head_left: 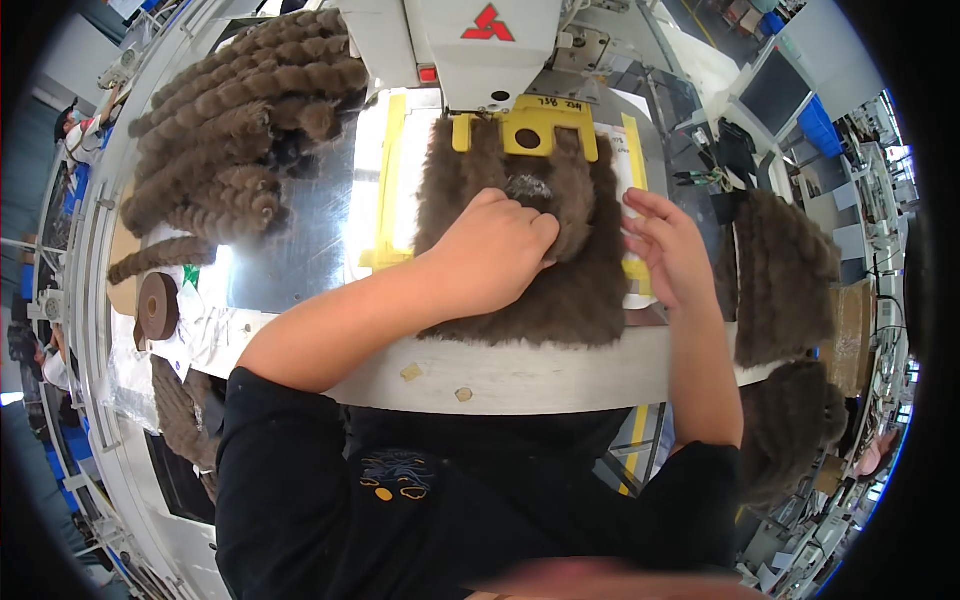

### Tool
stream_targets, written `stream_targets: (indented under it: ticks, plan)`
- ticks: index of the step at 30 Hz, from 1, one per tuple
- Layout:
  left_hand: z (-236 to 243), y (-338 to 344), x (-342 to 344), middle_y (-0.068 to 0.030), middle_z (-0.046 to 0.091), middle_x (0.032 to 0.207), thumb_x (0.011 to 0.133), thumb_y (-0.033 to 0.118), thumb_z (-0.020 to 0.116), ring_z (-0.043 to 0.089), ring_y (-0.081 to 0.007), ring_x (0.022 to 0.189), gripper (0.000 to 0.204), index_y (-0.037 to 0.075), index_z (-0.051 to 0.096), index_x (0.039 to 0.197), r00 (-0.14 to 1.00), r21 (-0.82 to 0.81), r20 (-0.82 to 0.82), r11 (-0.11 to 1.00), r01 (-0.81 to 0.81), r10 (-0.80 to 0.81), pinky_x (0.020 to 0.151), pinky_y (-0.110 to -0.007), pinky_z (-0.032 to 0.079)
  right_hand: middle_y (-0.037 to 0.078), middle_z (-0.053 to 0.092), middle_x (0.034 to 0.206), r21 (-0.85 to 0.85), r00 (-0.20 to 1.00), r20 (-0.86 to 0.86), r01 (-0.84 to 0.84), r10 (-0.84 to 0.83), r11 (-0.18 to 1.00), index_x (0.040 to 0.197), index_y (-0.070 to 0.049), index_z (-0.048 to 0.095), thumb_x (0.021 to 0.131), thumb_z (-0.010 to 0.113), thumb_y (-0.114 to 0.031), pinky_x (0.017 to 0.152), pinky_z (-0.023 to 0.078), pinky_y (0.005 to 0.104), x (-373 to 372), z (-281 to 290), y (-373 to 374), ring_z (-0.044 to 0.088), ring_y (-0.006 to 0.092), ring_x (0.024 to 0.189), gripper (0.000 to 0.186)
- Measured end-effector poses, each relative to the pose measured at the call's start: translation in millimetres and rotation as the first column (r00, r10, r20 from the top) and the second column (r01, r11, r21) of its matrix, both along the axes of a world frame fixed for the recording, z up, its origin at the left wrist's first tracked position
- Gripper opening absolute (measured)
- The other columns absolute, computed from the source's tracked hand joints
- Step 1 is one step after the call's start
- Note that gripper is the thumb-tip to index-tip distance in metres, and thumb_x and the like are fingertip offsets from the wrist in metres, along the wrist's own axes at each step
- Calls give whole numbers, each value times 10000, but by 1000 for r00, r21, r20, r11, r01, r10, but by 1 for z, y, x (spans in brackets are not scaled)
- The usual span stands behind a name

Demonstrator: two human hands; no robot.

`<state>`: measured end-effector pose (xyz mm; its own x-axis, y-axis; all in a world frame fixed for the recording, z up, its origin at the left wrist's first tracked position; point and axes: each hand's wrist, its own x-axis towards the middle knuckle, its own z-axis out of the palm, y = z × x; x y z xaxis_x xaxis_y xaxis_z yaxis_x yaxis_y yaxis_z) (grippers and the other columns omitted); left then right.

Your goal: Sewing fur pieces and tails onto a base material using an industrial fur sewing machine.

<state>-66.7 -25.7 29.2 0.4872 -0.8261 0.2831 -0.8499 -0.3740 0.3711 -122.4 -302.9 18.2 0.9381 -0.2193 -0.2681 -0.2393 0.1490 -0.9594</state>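
A brown fur panel (530, 305) lies in front of the white sewing machine head (480, 65), its upper part under a flat yellow clamp plate (515, 117) with a round hole. My left hand (495, 245) grips a raised fur strip (570, 210) on the panel with curled fingers, just below a small shiny, see-through patch (528, 185). My right hand (665, 245) is to the right of the panel, beside the yellow-taped white board (630, 150), fingers apart and slightly bent, holding nothing visible.
Brown fur strips (240, 110) are heaped at upper left, above a brown tape roll (158, 305). More fur pieces (780, 280) lie to the right, near a cardboard box (850, 340). A dark screen (772, 90) stands upper right. Other people (85, 140) are at the far left.
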Motion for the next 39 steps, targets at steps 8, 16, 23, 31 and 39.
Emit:
stream_targets:
  ticks: [8,16,23,31,39]
  plan:
    - [10,46,-74,-47,591,849,843,169,739,626,-238,815,318,39,647,1118,979,-15,0,979,202,-202,864,-403,451,124,708,1276,423,976,-126,-108,176,900,1385,55,591,991,704,-69,985,571,363,-38,1,36,700,218,1142,428]
    - [-2,61,-62,-89,645,1088,817,453,834,621,-299,1007,547,85,713,1204,965,-142,62,955,260,-253,985,-448,464,121,806,1002,-391,974,0,-210,228,896,1154,22,759,989,742,-212,854,559,376,-49,12,59,721,173,902,286]
    - [-25,73,-52,-194,642,1125,888,411,809,616,-374,1017,535,-12,702,1199,999,-299,-24,954,28,-37,910,-454,506,29,758,1226,-467,964,263,86,46,880,1306,-4,693,1039,619,-6,1019,499,314,-87,49,19,619,84,1111,277]
    - [-36,72,-58,-220,619,1148,879,276,813,615,-393,1042,478,-19,685,1233,989,-284,-147,958,-29,-14,917,-456,518,35,773,1146,-511,891,313,449,-328,733,1278,-25,723,1009,722,-116,903,564,329,-143,138,-94,690,123,1009,284]
    - [-41,59,-59,-193,643,1157,831,195,842,620,-378,1030,467,26,693,1240,972,-242,-232,967,-80,22,892,-449,522,68,760,1201,-565,969,157,247,-191,788,1367,-61,642,1028,721,-199,881,618,365,-145,258,-283,751,173,1004,375]
